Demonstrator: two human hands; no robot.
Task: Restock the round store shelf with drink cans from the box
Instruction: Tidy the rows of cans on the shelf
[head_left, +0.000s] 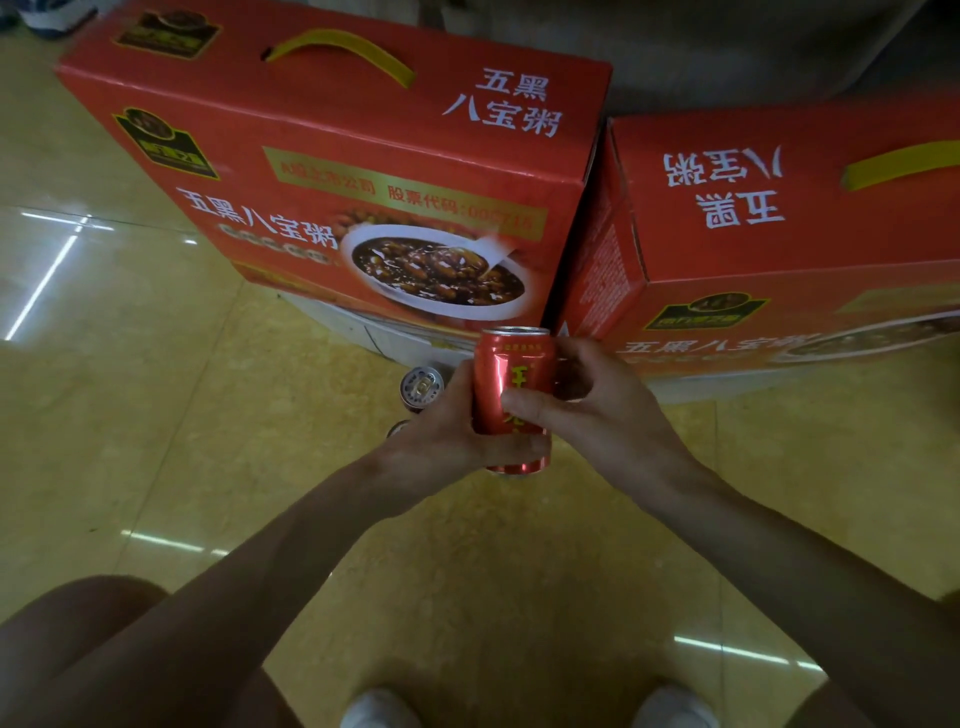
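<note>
Being held up before the red boxes (363, 156), the red can (511, 384) is gripped by the left hand (447, 431) and the right hand (597, 405). If that grip is loosened, it could be dropped onto the cans below (422, 387).

Glossy yellowish floor tiles (156, 415) carry white streaks of reflected light (47, 280) in a dim room.

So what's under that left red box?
A white shelf edge peeks out beneath the box, with a silver can top lower down. The box covers the shelf's surface; the held red can hides more.
</note>
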